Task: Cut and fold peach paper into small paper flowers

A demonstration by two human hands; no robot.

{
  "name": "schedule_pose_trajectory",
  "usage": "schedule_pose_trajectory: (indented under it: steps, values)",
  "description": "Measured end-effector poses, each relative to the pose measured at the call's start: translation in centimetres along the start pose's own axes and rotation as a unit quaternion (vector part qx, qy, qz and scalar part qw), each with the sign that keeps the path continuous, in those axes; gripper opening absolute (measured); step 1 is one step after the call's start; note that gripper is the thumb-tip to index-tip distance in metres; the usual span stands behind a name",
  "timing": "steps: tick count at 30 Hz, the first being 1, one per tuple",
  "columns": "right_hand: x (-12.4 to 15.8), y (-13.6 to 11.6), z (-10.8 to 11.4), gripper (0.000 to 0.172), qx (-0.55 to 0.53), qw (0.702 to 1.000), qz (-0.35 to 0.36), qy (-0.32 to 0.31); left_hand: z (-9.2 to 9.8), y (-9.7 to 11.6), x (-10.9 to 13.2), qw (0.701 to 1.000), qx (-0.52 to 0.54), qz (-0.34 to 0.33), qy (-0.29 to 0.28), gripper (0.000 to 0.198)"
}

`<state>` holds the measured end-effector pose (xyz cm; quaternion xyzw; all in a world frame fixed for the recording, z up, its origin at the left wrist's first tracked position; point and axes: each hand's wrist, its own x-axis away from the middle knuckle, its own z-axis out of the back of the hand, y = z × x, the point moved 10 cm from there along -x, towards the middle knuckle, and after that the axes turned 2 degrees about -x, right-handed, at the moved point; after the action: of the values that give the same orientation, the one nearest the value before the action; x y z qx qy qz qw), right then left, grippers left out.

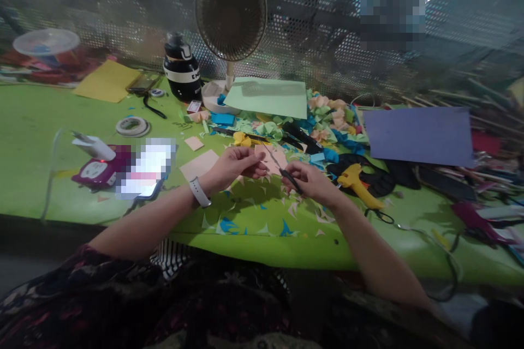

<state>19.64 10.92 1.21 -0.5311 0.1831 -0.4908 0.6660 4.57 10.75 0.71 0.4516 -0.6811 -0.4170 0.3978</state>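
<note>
My left hand (239,168) pinches a small peach paper piece (275,159) by its left side, above the green table. In my right hand (308,179) is a pair of scissors (290,179) with black handles. The blades point up and left and lie across the paper; whether they are parted I cannot make out. Two more peach sheets rest by my left hand, a larger one (200,166) and a small square (194,143). Below both hands, peach, blue and green paper scraps (285,228) are strewn on the table.
Behind my hands are a heap of cut paper (335,120), a green sheet (270,95), a fan (231,11) and a black bottle (183,73). A yellow glue gun (359,185) and purple sheet (420,136) lie right. A phone (149,166) and tape roll (132,126) are left.
</note>
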Motion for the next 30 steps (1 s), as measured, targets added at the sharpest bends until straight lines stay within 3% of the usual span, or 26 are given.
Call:
schedule_pose_trajectory:
  steps: [5, 13, 30]
  values:
    - [-0.1, -0.3, 0.1, 0.054, -0.009, 1.000, 0.010, 0.002, -0.1, 0.1, 0.0, 1.000, -0.013, -0.007, -0.012, 0.023]
    - [0.1, -0.4, 0.2, 0.053, 0.001, 1.000, 0.013, 0.005, 1.1, 0.4, -0.3, 0.999, -0.012, -0.043, 0.018, 0.031]
    - [0.3, -0.7, 0.0, 0.053, 0.003, 1.000, -0.007, 0.001, 1.2, 0.8, -0.5, 0.997, -0.020, -0.065, 0.023, 0.037]
